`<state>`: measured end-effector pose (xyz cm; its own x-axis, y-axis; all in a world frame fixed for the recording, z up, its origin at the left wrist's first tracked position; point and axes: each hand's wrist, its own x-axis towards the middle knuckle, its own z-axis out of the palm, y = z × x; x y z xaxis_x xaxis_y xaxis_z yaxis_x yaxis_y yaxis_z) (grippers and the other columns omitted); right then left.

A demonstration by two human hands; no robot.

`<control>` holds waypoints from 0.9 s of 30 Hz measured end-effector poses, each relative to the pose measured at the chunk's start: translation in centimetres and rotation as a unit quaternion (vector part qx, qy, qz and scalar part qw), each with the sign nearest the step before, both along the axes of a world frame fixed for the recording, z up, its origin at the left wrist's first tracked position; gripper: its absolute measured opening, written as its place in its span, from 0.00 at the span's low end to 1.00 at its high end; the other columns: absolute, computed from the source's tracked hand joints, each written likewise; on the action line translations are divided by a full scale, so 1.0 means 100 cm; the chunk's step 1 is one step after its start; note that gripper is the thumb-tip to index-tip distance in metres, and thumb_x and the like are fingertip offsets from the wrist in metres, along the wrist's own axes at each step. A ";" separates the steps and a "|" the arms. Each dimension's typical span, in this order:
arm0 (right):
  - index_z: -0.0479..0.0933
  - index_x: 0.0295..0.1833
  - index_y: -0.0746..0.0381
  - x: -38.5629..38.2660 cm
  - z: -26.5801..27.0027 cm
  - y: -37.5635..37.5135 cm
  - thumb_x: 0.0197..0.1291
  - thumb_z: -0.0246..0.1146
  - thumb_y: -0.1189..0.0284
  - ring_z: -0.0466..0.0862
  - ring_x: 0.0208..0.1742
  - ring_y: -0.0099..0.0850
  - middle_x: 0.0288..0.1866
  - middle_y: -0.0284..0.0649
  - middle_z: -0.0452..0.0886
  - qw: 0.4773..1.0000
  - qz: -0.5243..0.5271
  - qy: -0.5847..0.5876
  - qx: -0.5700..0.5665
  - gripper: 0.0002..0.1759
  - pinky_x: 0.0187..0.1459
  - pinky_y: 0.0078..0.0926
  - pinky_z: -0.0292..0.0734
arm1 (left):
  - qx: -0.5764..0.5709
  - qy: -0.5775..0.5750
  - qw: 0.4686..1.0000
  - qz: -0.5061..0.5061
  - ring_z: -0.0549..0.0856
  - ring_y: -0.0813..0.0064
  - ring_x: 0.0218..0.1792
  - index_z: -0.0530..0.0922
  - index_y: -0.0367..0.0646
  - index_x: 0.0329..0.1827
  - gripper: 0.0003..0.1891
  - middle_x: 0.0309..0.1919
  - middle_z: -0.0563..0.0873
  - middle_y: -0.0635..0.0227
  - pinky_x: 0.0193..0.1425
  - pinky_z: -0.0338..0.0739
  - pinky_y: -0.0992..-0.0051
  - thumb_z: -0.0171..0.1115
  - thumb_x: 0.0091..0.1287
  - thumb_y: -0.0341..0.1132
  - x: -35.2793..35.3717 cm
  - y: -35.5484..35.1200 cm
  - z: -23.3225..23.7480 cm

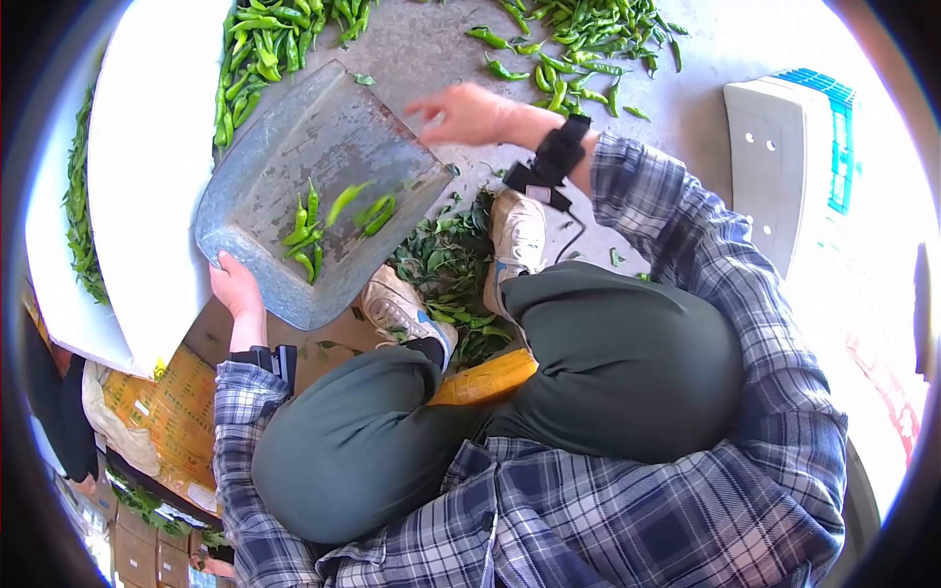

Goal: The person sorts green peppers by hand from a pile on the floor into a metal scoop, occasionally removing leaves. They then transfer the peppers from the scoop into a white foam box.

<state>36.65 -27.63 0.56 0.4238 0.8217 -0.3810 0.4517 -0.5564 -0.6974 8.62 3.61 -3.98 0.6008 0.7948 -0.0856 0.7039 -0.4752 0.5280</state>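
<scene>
A worn metal scoop (338, 147), shaped like a dustpan, is tilted in front of my knees. My left hand (237, 287) grips its rim at the lower left, thumb on the inside and the other fingers hidden beneath. Several green chili peppers (304, 238) lie in the scoop's lower part, and one pepper (345, 202) beside them is smeared by motion. Just past the scoop's right edge, my right hand (463, 114) hangs with fingers loosely spread and nothing visible in them.
Green pepper piles (598, 34) lie on the floor ahead, and another heap (263, 44) sits at the upper left. Leaves and peppers (441, 260) litter the ground between my shoes. A white foam box (162, 157) stands left, a pale crate (774, 162) right.
</scene>
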 end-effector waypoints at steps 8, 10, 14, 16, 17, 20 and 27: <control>0.76 0.34 0.62 -0.037 -0.072 -0.057 0.47 0.56 0.76 0.82 0.35 0.40 0.32 0.45 0.80 0.960 0.127 -0.207 -0.143 0.07 0.32 0.36 0.79 | -0.044 0.014 0.998 0.033 0.75 0.51 0.52 0.66 0.25 0.56 0.20 0.51 0.75 0.42 0.57 0.65 0.64 0.44 0.67 0.33 0.002 -0.005 0.008; 0.78 0.34 0.59 -0.070 -0.047 -0.064 0.46 0.57 0.71 0.82 0.36 0.41 0.35 0.44 0.81 0.956 0.252 -0.004 -0.152 0.09 0.33 0.37 0.78 | -0.048 0.008 0.998 0.035 0.76 0.52 0.51 0.67 0.26 0.56 0.19 0.50 0.77 0.44 0.56 0.66 0.64 0.43 0.68 0.33 0.003 -0.004 0.011; 0.77 0.31 0.58 -0.039 -0.053 -0.057 0.47 0.56 0.68 0.81 0.37 0.44 0.35 0.41 0.81 0.968 0.080 -0.057 -0.233 0.08 0.35 0.39 0.77 | -0.105 0.007 0.991 0.080 0.78 0.55 0.47 0.72 0.28 0.51 0.18 0.47 0.79 0.48 0.52 0.69 0.65 0.43 0.68 0.34 0.003 -0.010 0.018; 0.76 0.33 0.57 0.004 -0.053 -0.065 0.48 0.56 0.69 0.81 0.34 0.43 0.36 0.44 0.80 0.970 -0.106 -0.161 -0.147 0.07 0.34 0.39 0.76 | -0.062 0.021 0.996 0.059 0.79 0.55 0.46 0.72 0.27 0.50 0.18 0.45 0.80 0.47 0.51 0.70 0.64 0.43 0.68 0.35 0.001 -0.010 0.016; 0.75 0.35 0.58 0.022 -0.053 -0.067 0.49 0.56 0.70 0.81 0.35 0.43 0.37 0.45 0.79 0.960 -0.136 -0.209 -0.125 0.07 0.34 0.39 0.76 | -0.059 0.014 0.997 0.057 0.79 0.55 0.46 0.72 0.27 0.50 0.18 0.45 0.80 0.47 0.51 0.70 0.64 0.43 0.68 0.35 0.001 -0.010 0.017; 0.73 0.39 0.59 0.046 -0.050 -0.062 0.49 0.56 0.72 0.80 0.37 0.44 0.39 0.48 0.78 0.943 -0.134 -0.277 -0.129 0.10 0.35 0.39 0.76 | -0.028 -0.010 0.998 0.056 0.79 0.54 0.45 0.72 0.27 0.50 0.18 0.44 0.80 0.46 0.50 0.70 0.64 0.43 0.68 0.35 0.001 -0.013 0.015; 0.68 0.43 0.66 0.043 -0.046 -0.049 0.49 0.53 0.74 0.80 0.39 0.48 0.37 0.53 0.78 0.955 -0.053 -0.220 -0.193 0.13 0.38 0.41 0.76 | -0.032 0.025 0.996 0.085 0.80 0.53 0.44 0.73 0.26 0.48 0.18 0.43 0.80 0.46 0.49 0.70 0.63 0.44 0.68 0.35 0.005 -0.014 0.015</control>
<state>40.96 -32.49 -4.02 0.6856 0.6002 -0.4120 0.5810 -0.7921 -0.1871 9.12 2.25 -2.44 0.4522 0.8763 -0.1662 0.7974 -0.3137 0.5155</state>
